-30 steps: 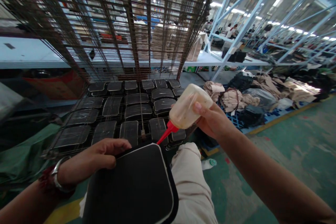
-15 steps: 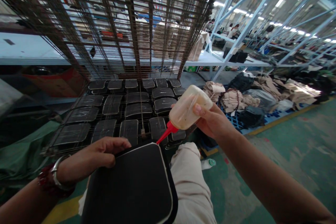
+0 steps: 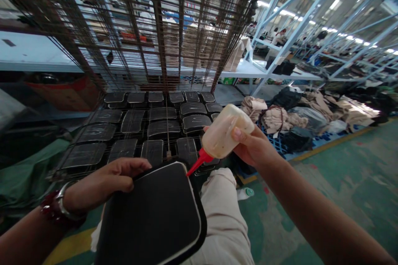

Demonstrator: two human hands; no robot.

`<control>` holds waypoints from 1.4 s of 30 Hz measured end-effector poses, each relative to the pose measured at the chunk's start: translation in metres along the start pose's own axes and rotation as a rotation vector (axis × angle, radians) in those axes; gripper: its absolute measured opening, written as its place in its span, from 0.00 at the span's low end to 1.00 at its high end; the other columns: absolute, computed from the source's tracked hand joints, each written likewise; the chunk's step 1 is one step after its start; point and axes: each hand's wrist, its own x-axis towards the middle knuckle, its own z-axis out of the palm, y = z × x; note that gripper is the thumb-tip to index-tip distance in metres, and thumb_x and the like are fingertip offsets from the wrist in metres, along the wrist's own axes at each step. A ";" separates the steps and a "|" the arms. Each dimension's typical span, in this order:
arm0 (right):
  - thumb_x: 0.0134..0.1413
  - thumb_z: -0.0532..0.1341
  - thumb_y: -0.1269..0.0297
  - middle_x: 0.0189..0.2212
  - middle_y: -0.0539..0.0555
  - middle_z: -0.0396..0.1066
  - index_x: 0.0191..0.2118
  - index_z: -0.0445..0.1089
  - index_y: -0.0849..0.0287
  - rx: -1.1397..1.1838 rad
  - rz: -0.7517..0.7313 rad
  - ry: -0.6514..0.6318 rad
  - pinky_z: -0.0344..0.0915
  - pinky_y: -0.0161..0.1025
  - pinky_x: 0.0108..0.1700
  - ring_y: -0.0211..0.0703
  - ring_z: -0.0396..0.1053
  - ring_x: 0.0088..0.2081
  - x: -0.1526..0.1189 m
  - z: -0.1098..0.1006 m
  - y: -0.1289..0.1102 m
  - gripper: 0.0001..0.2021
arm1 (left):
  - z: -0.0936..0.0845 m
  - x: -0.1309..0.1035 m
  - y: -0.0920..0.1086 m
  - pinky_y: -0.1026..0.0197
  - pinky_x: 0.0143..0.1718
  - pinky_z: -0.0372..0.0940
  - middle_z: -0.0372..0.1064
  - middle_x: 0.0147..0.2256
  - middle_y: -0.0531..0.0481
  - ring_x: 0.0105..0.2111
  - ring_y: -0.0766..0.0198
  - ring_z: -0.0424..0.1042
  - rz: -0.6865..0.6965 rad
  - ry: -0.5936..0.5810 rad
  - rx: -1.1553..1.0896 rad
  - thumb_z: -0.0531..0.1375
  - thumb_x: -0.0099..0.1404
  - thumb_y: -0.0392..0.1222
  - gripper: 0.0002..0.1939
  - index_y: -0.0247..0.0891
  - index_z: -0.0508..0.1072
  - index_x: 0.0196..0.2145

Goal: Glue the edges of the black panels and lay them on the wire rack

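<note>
- My left grip (image 3: pixel 113 180) is clamped on the far left edge of the black panel (image 3: pixel 149 215), thumb on top.
- The panel lies near me, tilted above my pale trousers (image 3: pixel 228 215), with a thin whitish line (image 3: pixel 196 207) running just inside its rim.
- My right grip (image 3: pixel 248 143) is closed around the squeeze bottle (image 3: pixel 225 130), which leans neck down to the left.
- Its red nozzle (image 3: pixel 199 162) points at the whitish line by the panel's far right corner; I cannot tell whether the tip touches.
- Beyond the panel, similar black pieces (image 3: pixel 163 129) lie in rows on wire, below a raised wire rack (image 3: pixel 158 29).
- A pale bench (image 3: pixel 34 49) runs behind the rack.
- Tan cloth bundles (image 3: pixel 275 118) sit far right.
- A green-capped bottle (image 3: pixel 245 193) is right of my knee.
</note>
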 end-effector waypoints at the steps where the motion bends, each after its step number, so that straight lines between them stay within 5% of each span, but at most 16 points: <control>1: 0.50 0.73 0.56 0.36 0.54 0.80 0.40 0.78 0.53 -0.001 0.003 -0.005 0.73 0.48 0.51 0.53 0.76 0.46 -0.001 0.000 0.000 0.13 | 0.000 0.000 0.001 0.61 0.37 0.68 0.82 0.39 0.50 0.37 0.58 0.76 0.003 0.001 -0.001 0.58 0.48 0.32 0.21 0.41 0.80 0.39; 8: 0.51 0.72 0.53 0.40 0.56 0.80 0.47 0.77 0.53 -0.022 0.030 -0.028 0.73 0.54 0.51 0.58 0.76 0.48 -0.007 0.003 -0.003 0.18 | 0.002 0.000 0.003 0.57 0.35 0.71 0.82 0.36 0.44 0.34 0.52 0.78 0.012 0.169 -0.046 0.61 0.46 0.33 0.18 0.37 0.82 0.36; 18: 0.49 0.72 0.51 0.39 0.59 0.80 0.41 0.78 0.55 -0.040 0.050 0.046 0.74 0.57 0.49 0.63 0.75 0.50 -0.015 0.000 0.002 0.16 | -0.011 -0.004 -0.011 0.57 0.34 0.74 0.82 0.35 0.46 0.31 0.53 0.78 0.062 0.308 -0.260 0.65 0.44 0.31 0.18 0.39 0.82 0.35; 27: 0.48 0.73 0.54 0.39 0.58 0.80 0.47 0.74 0.54 0.058 -0.053 0.311 0.74 0.59 0.51 0.62 0.76 0.48 -0.014 -0.007 0.025 0.20 | -0.003 -0.005 -0.034 0.58 0.35 0.76 0.82 0.36 0.50 0.33 0.54 0.80 0.057 0.513 -0.441 0.71 0.44 0.28 0.21 0.40 0.80 0.38; 35: 0.46 0.74 0.57 0.35 0.54 0.80 0.38 0.77 0.56 0.091 -0.122 0.544 0.79 0.48 0.41 0.55 0.78 0.41 -0.012 -0.016 0.049 0.14 | 0.017 0.006 -0.056 0.58 0.35 0.76 0.82 0.37 0.44 0.33 0.54 0.80 0.077 0.512 -0.561 0.72 0.45 0.26 0.23 0.38 0.78 0.40; 42: 0.46 0.74 0.56 0.34 0.56 0.80 0.39 0.78 0.58 0.086 -0.059 0.512 0.78 0.46 0.35 0.52 0.78 0.34 -0.022 -0.012 0.064 0.16 | 0.023 0.016 -0.065 0.58 0.33 0.76 0.82 0.36 0.44 0.31 0.56 0.81 0.099 0.494 -0.617 0.72 0.46 0.26 0.22 0.37 0.78 0.40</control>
